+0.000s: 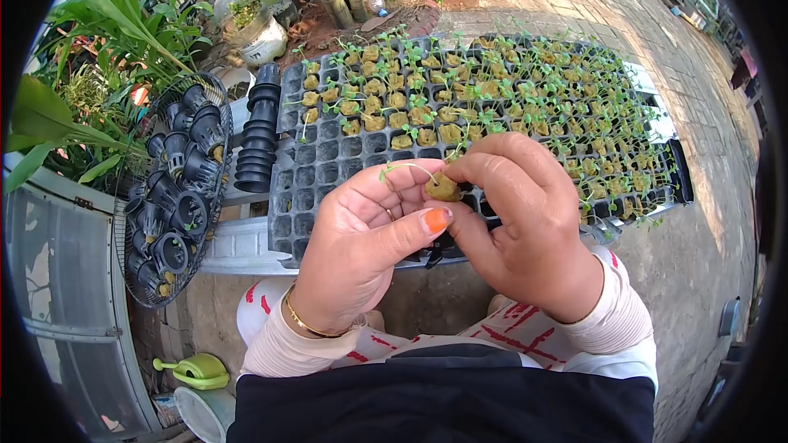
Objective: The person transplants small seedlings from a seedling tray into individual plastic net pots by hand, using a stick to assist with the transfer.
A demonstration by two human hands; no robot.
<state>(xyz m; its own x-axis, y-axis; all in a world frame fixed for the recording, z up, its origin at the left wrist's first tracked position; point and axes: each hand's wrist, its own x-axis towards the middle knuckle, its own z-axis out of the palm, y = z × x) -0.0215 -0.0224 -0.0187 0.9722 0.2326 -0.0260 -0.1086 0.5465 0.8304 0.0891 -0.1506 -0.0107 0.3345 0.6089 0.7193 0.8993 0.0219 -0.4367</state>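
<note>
A small brownish-yellow seedling plug with a thin pale stem and small green leaves is held up in front of me, above the near edge of a black cell tray. My left hand supports it between the thumb, whose nail is orange, and the fingers behind. From the other side my right hand pinches the same plug with its thumb and fingertips. The stem leans left across my left fingers. Many tray cells hold similar sprouted plugs; bare cells show at the left.
Left of the tray stands a stack of black net pots. Beside it, a wire basket holds several loose net pots. A green watering can and a pale bucket are at lower left. Potted plants stand behind.
</note>
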